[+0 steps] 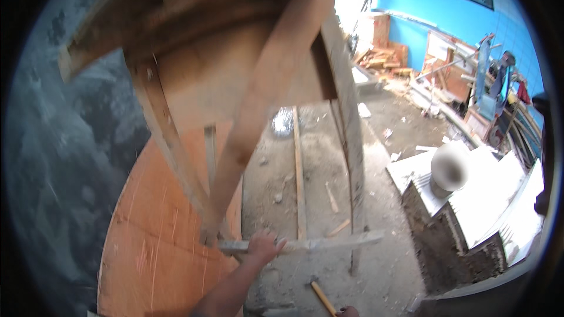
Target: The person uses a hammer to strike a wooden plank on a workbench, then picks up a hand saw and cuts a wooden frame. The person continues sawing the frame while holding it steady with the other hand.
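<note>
Brown, slant-legged wooden frame [270, 82] spanning upper centre; pale, narrow wooden crossbar [335, 243] at its foot, clasped by left hand [265, 249]; yellow-handled hammer [324, 299] gripped by right hand [347, 312]. Stray blows could strike the left hand; loosened clasping, shift the crossbar.

Glare at upper right, white sheets [487, 167] washed out, wooden frame [276, 73] shadowed (slightly blurred), black fisheye rim
</note>
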`<state>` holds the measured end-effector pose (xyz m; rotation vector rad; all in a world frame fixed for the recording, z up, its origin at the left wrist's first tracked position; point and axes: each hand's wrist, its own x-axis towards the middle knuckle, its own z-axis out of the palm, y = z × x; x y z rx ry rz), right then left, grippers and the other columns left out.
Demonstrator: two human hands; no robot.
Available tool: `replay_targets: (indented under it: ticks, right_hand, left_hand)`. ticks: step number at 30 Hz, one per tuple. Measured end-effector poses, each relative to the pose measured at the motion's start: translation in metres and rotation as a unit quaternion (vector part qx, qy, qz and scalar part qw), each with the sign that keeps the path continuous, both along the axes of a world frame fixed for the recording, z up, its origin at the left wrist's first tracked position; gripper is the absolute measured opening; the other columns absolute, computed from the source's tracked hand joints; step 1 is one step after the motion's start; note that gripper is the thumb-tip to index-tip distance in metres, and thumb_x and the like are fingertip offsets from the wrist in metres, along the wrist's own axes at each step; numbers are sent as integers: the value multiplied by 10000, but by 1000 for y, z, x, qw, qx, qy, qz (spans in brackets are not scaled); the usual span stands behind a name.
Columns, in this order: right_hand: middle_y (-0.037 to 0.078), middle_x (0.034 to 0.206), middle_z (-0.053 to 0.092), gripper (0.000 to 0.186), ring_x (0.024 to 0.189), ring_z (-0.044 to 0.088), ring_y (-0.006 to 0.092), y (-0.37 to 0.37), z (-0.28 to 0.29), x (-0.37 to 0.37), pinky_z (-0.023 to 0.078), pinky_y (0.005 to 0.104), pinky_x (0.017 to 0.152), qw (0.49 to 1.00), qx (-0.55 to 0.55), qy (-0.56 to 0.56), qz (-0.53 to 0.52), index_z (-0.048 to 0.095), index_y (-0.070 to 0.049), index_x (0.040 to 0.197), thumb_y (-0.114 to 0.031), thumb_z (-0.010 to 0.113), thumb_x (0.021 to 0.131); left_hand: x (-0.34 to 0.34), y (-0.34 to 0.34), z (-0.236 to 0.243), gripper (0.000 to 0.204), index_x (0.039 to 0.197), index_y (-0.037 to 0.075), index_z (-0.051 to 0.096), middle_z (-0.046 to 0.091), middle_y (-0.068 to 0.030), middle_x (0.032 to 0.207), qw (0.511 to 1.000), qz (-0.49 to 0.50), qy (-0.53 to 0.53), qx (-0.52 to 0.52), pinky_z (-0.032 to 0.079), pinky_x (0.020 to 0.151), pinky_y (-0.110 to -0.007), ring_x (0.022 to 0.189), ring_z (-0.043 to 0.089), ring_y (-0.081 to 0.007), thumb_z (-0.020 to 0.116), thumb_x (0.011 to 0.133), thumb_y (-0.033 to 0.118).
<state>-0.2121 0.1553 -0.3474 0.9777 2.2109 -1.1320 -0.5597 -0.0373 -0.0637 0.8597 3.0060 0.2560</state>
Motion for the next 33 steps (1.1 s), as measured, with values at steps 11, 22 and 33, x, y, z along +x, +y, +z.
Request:
replay_targets:
  ticks: [11,22,33]
  right_hand:
    - [82,763,684,189,665,657,135,130,458,-101,533,275,591,841,-63,476,-249,677,50,954,-127,615,936]
    - [80,791,683,206,728,629,107,97,892,-226,502,251,692,664,110,739,22,671,60,997,-140,635,961]
    - [182,1102,690,548,1038,655,296,78,982,-469,529,418,858,684,442,470,339,651,-38,1207,-496,641,905]
  left_hand:
    - [213,-131,2,415,998,-14,654,667,-256,925,949,118,-283,70,479,792,-491,909,649,-427,533,940,379]
    - [288,-213,134,423,993,-23,649,668,-256,908,869,287,-388,107,484,778,-485,894,653,-424,549,926,382]
    - [471,-275,158,432,988,-32,645,668,-255,891,726,448,-491,176,489,764,-479,878,657,-420,565,912,385]
